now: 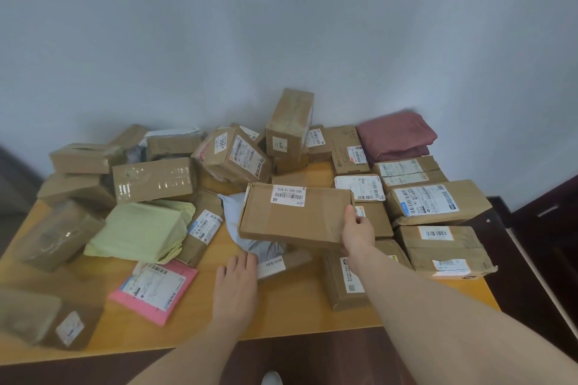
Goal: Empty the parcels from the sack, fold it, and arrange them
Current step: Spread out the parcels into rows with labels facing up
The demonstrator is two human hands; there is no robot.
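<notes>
My right hand (356, 228) grips the right end of a flat brown cardboard parcel (297, 216), thumb on top, holding it tilted above the middle of the wooden desk (281, 319), its long axis running left to right and its white label toward the wall. My left hand (236, 281) lies with straight fingers, palm down, on the desk, touching a soft grey mailer bag (247, 228) beneath the parcel. The box looks stiff and fairly light, best held by its short ends; the folded maroon sack (395, 136) rests far right, loose parcels all around.
</notes>
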